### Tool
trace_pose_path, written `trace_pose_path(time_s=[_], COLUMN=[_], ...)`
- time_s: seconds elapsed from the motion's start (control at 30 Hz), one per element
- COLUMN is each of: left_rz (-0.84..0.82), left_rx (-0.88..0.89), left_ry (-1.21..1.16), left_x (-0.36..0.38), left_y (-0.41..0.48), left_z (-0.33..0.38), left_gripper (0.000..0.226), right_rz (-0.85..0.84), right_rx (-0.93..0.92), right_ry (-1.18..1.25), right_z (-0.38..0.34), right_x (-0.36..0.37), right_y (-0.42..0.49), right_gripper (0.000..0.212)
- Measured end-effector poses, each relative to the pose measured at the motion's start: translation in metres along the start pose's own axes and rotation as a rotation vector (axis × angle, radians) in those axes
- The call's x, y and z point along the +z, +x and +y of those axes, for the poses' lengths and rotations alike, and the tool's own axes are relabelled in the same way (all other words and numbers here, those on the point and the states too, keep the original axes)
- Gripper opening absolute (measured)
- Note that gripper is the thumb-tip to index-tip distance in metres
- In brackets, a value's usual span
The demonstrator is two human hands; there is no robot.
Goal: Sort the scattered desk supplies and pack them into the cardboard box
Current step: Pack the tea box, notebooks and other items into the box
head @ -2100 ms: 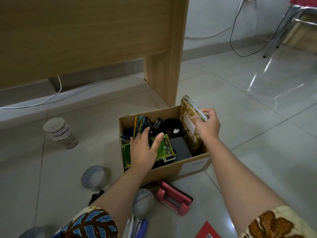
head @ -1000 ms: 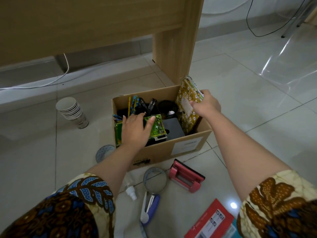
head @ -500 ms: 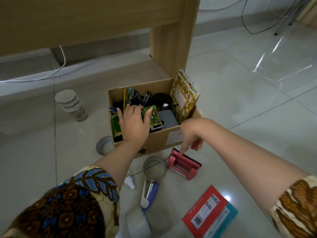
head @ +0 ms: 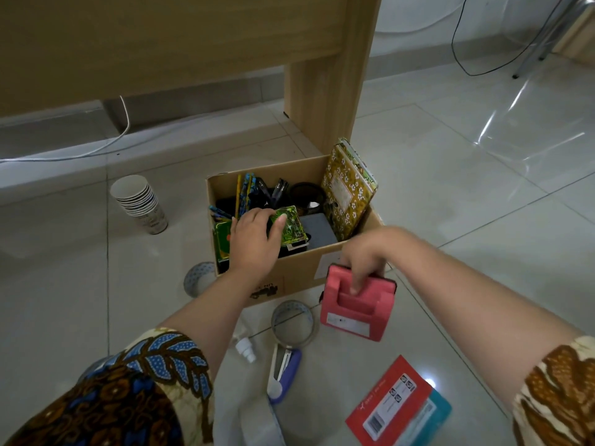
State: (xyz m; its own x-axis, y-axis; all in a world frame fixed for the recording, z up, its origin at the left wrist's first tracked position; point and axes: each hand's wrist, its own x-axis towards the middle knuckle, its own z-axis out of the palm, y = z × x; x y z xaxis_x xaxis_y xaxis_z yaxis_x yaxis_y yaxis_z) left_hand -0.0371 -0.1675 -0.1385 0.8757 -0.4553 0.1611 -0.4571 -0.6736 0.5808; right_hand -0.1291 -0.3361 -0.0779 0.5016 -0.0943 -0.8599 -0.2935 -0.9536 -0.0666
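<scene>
An open cardboard box (head: 299, 278) stands on the tiled floor by a desk leg. It holds pens, a black cup, a grey item and floral notebooks (head: 349, 191) leaning on its right wall. My left hand (head: 254, 243) rests flat on a green packet (head: 289, 225) inside the box. In front of the box's near right corner, my right hand (head: 363, 262) grips a pink hole punch (head: 355, 309), lifted and tilted. On the floor lie a clear tape roll (head: 293, 323), a purple stapler (head: 285, 375), a small white bottle (head: 245, 347) and a red and teal packet (head: 396, 405).
A stack of paper cups (head: 140, 202) stands left of the box. Another tape roll (head: 199, 278) lies at the box's left corner and a grey roll (head: 257, 423) near my body. The wooden desk leg (head: 328, 72) rises behind the box. A black cable (head: 467, 56) trails at back right.
My right hand left the floral notebooks leaning in the box, came down to the pink hole punch and now grips it, lifted off the floor. My left hand stayed on the green packet.
</scene>
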Motion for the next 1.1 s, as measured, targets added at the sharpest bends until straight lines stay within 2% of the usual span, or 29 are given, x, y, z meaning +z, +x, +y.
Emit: trace_pose_path(time_s=[0.1,0.2,0.3,0.43,0.53,0.67,0.8,0.83,0.93,1.0,1.1], left_rz=[-0.012,-0.021,-0.015,-0.033,-0.038,-0.031,-0.033,-0.033,-0.032,-0.029,-0.032], left_rx=[-0.018,-0.031,-0.041,-0.017,-0.029,-0.026,-0.02,-0.022,-0.022,-0.025,-0.033], left_ry=[-0.028,-0.037,-0.053,-0.046,-0.059,-0.051,-0.05,-0.052,-0.061,-0.067,-0.071], left_x=[0.0,0.0,-0.001,-0.002,-0.002,-0.003,-0.002,-0.002,-0.001,-0.001,0.0], left_y=[0.005,0.005,0.005,0.002,0.002,0.001,0.001,0.001,0.002,0.003,0.003], left_z=[-0.001,0.0,0.0,-0.003,-0.002,-0.002,-0.003,-0.003,-0.003,-0.004,-0.005], left_gripper=[0.043,0.041,0.041,0.042,0.042,0.042,0.042,0.042,0.041,0.041,0.04], right_rz=[0.085,0.4,0.697,0.92,1.075,1.086,1.008,0.965,0.845,0.806,0.96], right_rx=[-0.064,-0.081,0.02,0.281,0.346,0.35,0.129,0.106,0.106,0.113,0.122], right_ry=[0.343,0.474,0.41,0.234,0.118,0.038,0.086,0.072,0.042,0.079,0.068], right_z=[0.016,0.03,0.028,0.012,0.007,0.007,0.015,0.018,0.022,0.02,0.012], right_x=[-0.04,-0.071,-0.084,-0.059,-0.043,-0.044,-0.045,-0.047,-0.054,-0.057,-0.054], right_y=[-0.032,-0.05,-0.033,0.011,0.025,0.028,0.033,0.033,0.031,0.028,0.029], right_gripper=[0.029,0.02,0.018,0.019,0.015,0.023,0.072,0.071,0.05,0.051,0.048])
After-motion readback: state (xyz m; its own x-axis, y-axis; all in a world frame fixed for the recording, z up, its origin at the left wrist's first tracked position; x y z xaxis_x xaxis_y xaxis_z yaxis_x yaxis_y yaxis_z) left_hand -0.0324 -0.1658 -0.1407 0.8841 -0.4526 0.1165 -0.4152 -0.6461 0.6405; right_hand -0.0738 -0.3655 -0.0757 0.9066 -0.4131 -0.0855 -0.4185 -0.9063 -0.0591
